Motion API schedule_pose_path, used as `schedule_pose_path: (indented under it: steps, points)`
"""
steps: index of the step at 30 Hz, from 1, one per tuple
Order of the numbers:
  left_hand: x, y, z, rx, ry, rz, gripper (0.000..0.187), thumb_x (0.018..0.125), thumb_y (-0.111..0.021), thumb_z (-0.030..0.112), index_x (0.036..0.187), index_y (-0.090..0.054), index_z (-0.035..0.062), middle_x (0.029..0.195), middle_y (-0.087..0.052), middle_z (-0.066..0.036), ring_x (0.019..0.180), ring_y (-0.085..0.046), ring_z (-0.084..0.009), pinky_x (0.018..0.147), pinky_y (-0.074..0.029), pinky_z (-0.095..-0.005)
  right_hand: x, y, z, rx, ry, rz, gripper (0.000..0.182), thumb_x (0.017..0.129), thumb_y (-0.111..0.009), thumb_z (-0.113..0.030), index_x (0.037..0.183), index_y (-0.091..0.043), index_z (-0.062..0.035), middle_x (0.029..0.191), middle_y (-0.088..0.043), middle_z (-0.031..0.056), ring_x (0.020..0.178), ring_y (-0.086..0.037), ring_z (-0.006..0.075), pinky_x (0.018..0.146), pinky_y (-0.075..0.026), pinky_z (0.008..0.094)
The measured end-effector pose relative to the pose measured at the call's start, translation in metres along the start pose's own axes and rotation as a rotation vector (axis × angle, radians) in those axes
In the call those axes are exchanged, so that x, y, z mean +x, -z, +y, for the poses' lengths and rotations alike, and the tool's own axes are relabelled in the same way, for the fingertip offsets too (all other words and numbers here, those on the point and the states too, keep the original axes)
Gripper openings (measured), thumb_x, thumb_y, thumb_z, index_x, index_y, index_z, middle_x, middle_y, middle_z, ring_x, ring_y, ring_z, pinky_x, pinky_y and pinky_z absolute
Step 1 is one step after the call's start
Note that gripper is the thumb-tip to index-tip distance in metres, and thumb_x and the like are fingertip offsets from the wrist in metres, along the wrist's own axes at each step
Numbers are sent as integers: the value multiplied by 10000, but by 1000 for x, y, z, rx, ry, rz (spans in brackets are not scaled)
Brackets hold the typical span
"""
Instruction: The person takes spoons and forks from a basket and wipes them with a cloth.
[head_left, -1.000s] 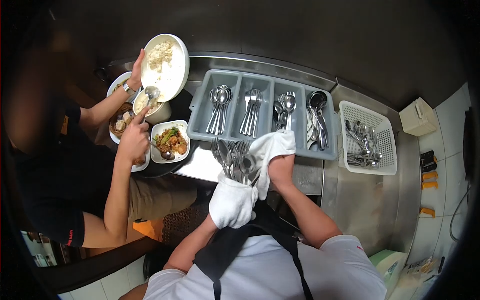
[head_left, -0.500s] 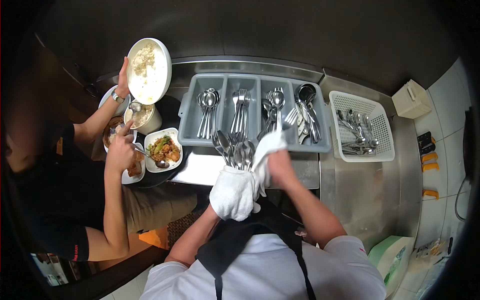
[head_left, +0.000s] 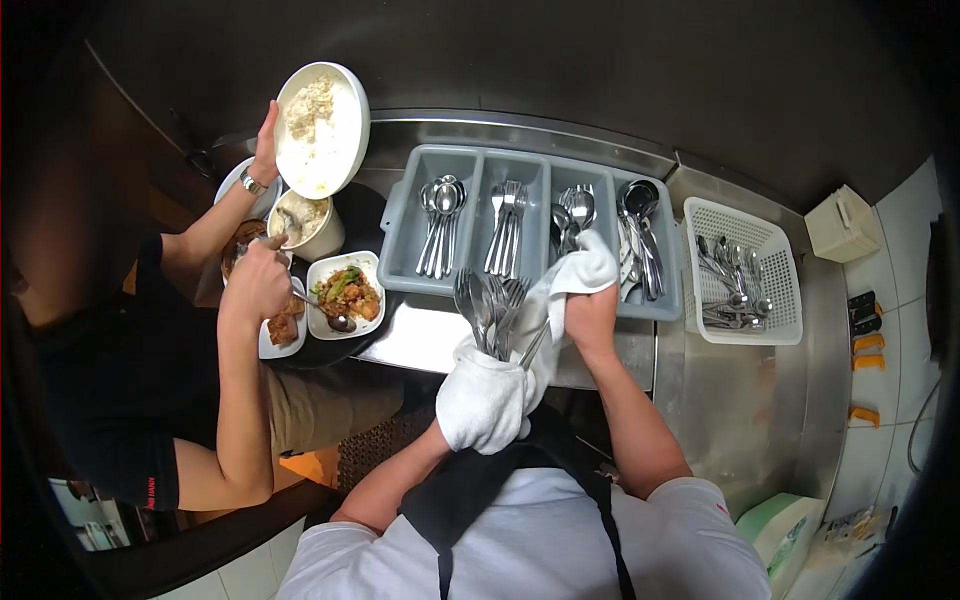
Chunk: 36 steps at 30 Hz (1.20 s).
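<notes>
Wrapped in a white towel [head_left: 482,405], my left hand [head_left: 468,412] is closed round a bundle of cutlery [head_left: 492,312], its heads pointing up. The towel hides its fingers. My right hand [head_left: 592,315] grips the towel's other end, just in front of the grey cutlery tray [head_left: 395,235]. A thin metal handle [head_left: 535,345] slants between the bundle and the towel in my right hand; the cloth hides its far end. In the tray's compartments lie spoons [head_left: 440,215], forks [head_left: 508,220], mixed cutlery [head_left: 575,210] and ladles [head_left: 638,205].
A white perforated basket [head_left: 790,285] with loose cutlery stands right of the tray. At left, a co-worker's hand [head_left: 262,280] holds a spoon over a tub of rice [head_left: 318,240]; their other hand tilts a white bowl [head_left: 345,130]. A square food dish [head_left: 372,325] sits nearby.
My right hand has lowered slightly with the towel, and a fork that stood near it over the tray no longer shows there. The view has shifted a little.
</notes>
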<state>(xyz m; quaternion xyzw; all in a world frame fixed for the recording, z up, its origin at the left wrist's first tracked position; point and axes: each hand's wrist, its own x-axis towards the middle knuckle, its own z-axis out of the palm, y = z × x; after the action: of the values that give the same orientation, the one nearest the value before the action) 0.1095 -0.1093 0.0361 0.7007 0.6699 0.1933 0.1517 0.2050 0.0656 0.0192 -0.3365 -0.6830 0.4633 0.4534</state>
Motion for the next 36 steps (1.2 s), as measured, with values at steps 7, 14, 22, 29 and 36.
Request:
schedule_pose_path:
  steps: [7,14,22,29,36]
  points:
    - [-32,-29,-37,-193,135,275,199,832,-557,206,949,-633,64,771,-618,-156,712,-604,-312,659,-484,-410,-45,-54,9,57,-192,-612,215,852,-492,-99,973,-621,25,948,-655,159,939,-628,286,831,-469,383]
    - [-55,-10,-48,-694,354,546,173,901,-524,161,930,-628,26,825,-621,-112,719,-584,-230,650,-479,-365,-32,-100,2,243,-298,-822,293,918,-463,-219,1031,-578,25,950,-624,143,856,-619,268,798,-479,362]
    - [-55,25,-30,-393,281,473,95,816,-628,159,805,-601,69,674,-565,-66,611,-542,-220,590,-439,-336,-32,-101,-15,400,-336,-938,260,847,-628,-71,1093,-590,6,1059,-638,85,947,-610,162,845,-482,289]
    - [-43,31,-24,-324,98,290,107,792,-592,195,723,-604,115,652,-566,-56,623,-574,-237,586,-443,-372,-35,-87,-25,508,-385,-712,294,825,-635,5,1107,-553,-18,1031,-610,41,958,-593,143,852,-480,284]
    - [-50,15,-24,-667,303,189,79,785,-633,170,823,-642,101,742,-602,-69,692,-584,-230,632,-461,-334,-23,-70,-17,426,-176,-549,291,822,-578,29,1109,-550,-14,1015,-613,68,962,-598,172,845,-483,303]
